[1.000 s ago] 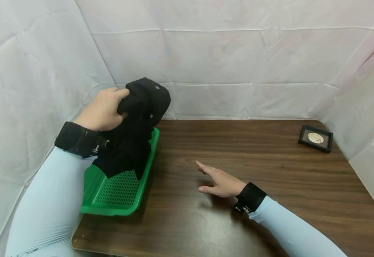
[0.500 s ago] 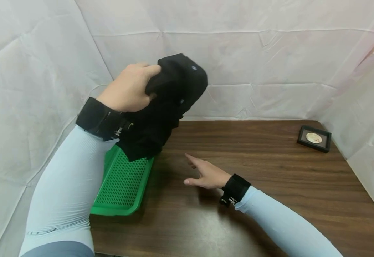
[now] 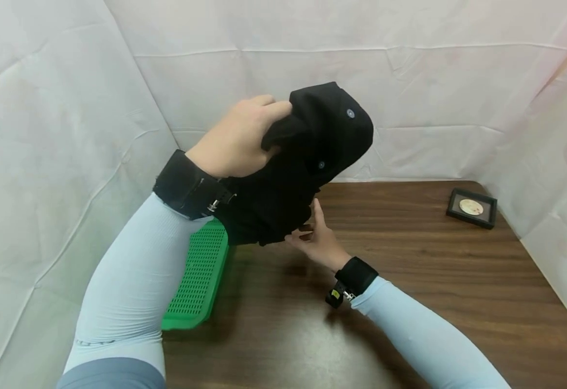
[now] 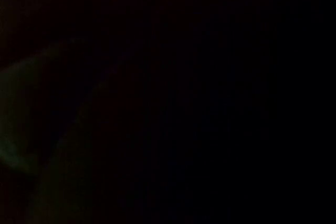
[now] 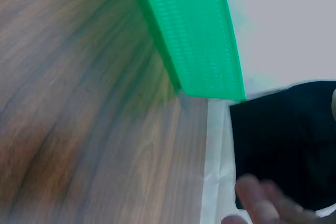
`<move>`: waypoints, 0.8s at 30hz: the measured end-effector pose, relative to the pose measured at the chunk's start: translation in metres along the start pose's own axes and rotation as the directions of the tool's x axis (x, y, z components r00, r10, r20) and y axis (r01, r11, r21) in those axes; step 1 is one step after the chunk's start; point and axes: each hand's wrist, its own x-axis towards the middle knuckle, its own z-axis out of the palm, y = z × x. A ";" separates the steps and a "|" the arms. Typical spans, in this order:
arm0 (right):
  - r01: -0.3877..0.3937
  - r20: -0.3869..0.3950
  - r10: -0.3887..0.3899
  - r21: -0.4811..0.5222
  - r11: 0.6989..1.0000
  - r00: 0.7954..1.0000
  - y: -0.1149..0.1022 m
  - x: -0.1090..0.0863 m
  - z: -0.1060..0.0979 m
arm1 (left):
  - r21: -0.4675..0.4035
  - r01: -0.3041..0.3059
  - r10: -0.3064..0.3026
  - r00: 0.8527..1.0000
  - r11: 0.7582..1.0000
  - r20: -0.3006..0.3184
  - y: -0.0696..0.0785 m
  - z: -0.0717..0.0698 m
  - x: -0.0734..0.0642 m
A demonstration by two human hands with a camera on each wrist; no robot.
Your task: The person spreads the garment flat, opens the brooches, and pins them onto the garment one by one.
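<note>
My left hand [image 3: 241,138] grips a black cloth article [image 3: 288,178] by its upper left edge, thumb and fingers bunching the fabric. The article hangs in the air above the table; two round metal snaps show on its rounded right part. Its exact kind cannot be told. At its lower right edge is my right hand [image 3: 319,243], index finger extended and the fingers parted. In the right wrist view, fingertips [image 5: 254,195] overlap the black cloth's edge; whether they touch it is unclear. The left wrist view is almost wholly dark.
A green perforated plastic basket [image 3: 209,275] stands at the left of the brown wooden table [image 3: 409,243], partly hidden by my left arm. At the far right lies a small black frame [image 3: 489,209] with a pale round disc. White sheeting [image 3: 312,32] surrounds the table.
My left hand has lifted the black cloth up and to the right, away from over the basket. My right hand has moved left and up to the cloth's lower edge.
</note>
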 end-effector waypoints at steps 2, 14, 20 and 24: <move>0.028 0.009 -0.028 0.017 0.999 1.000 0.000 0.000 -0.005 | -0.020 -0.019 0.019 1.000 1.000 -0.001 0.002 0.005 0.001; 0.016 -0.055 -0.016 -0.014 1.000 0.998 -0.004 -0.004 -0.028 | -0.114 -0.091 0.098 0.993 0.989 0.058 0.003 0.034 0.003; 0.035 -0.088 -0.032 0.034 0.999 0.996 -0.005 -0.010 -0.044 | -0.152 -0.150 0.162 0.984 0.977 0.071 0.001 0.057 0.003; 0.142 -0.086 -0.130 0.142 0.980 0.988 -0.004 -0.014 -0.054 | -0.125 -0.230 0.239 0.969 0.965 0.064 0.004 0.075 0.002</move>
